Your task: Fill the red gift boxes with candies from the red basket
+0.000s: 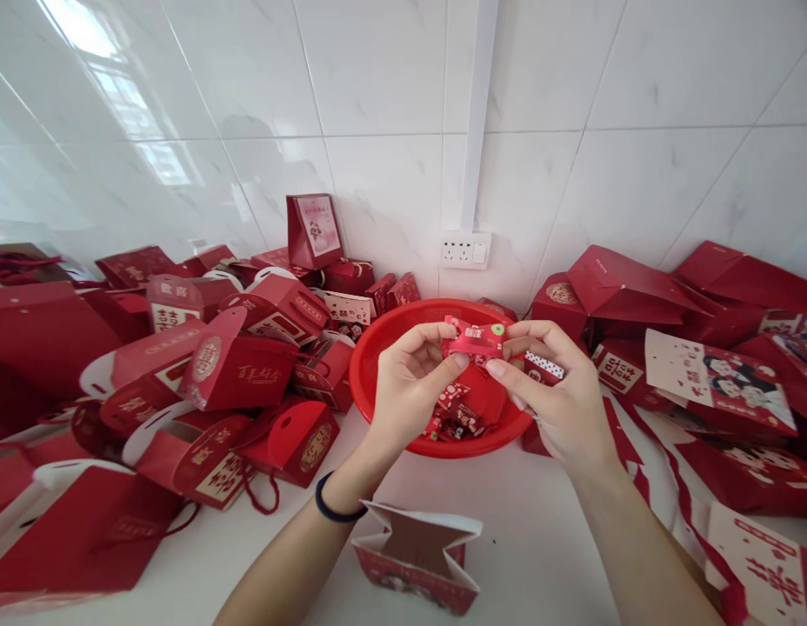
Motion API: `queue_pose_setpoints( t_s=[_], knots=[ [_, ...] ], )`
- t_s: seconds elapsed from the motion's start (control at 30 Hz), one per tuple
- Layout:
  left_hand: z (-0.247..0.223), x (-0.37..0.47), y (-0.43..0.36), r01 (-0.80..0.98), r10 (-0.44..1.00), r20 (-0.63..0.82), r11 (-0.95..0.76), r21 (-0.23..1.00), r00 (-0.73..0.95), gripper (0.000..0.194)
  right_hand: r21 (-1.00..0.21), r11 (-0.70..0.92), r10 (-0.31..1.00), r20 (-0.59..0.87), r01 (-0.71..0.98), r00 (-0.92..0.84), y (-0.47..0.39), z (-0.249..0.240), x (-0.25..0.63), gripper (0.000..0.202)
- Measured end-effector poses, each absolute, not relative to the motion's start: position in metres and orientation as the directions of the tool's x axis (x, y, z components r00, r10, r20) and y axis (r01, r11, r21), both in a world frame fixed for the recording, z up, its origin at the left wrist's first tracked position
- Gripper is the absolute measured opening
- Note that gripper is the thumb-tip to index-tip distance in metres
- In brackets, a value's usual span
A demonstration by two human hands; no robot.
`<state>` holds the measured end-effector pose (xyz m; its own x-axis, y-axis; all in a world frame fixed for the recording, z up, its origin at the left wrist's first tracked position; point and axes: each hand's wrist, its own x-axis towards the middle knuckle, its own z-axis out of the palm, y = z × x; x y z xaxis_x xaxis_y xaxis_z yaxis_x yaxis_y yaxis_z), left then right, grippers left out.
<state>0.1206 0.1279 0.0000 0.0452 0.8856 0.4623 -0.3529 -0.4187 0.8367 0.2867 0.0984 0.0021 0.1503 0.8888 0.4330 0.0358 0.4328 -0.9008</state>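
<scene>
**Small wrapped candy held over the red basket**

I saw both hands, left hand (410,382) and right hand (560,400), pinched on a red candy packet (476,339): light, crinkly, best gripped by its ends. Beneath them the red basket (377,348) held a few candies; nearer me stood an open gift bag (420,556), seemingly empty.

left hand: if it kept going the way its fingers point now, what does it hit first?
The left hand points up and right at the red candy packet it already pinches; past that, likely the right hand fingers. Depth is hard to judge.
</scene>
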Motion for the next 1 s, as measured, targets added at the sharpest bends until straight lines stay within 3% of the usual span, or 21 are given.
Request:
queue_pose_setpoints(
  t_s=[0.33,0.53,0.7,1.0],
  knots=[
    [-0.001,0.124,0.126,-0.285,0.892,0.449,-0.420,0.861,0.043,0.028,-0.784,0.598,0.736,0.619,0.163,0.276,0.095,0.004,0.275,0.016],
    [-0.004,0.122,0.126,-0.272,0.889,0.451,-0.417,0.867,0.077,0.027,-0.822,0.562,0.765,0.559,0.092,0.320,0.099,-0.001,0.278,0.011],
    [-0.003,0.119,0.126,-0.243,0.893,0.439,-0.405,0.881,0.103,0.029,-0.813,0.546,0.753,0.582,0.201,0.308,0.098,0.004,0.283,0.004],
    [0.012,0.108,0.122,-0.231,0.922,0.334,-0.287,0.930,0.198,0.027,-0.543,0.655,0.606,0.793,0.526,0.064,0.104,0.006,0.307,0.012]
  ],
)
